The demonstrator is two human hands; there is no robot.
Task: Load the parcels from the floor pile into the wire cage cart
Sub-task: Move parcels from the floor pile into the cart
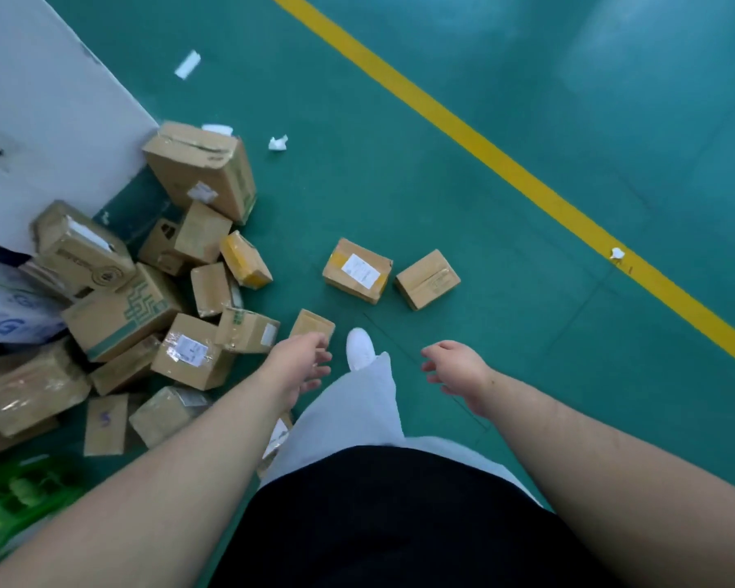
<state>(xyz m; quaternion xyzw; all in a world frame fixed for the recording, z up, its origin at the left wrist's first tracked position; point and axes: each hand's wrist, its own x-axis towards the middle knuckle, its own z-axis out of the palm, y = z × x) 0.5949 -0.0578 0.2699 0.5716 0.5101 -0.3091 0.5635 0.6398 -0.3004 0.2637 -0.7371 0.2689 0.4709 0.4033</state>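
Note:
A pile of brown cardboard parcels (153, 299) lies on the green floor at the left. Two parcels sit apart from it: one with a white label (356, 270) and a plain one (427, 279) to its right. A small flat parcel (312, 323) lies just beyond my left hand (300, 362), which hangs open above it and holds nothing. My right hand (457, 364) is open too, fingers spread over bare floor. The wire cage cart is not in view.
A white wall panel (39, 120) stands at the upper left behind the pile. A yellow floor line (506, 163) runs diagonally across the right. Paper scraps (277, 143) lie on the floor. A blue-white package (5, 307) and green plastic (13, 494) sit at the left edge. My white shoe (359, 348) stands between my hands.

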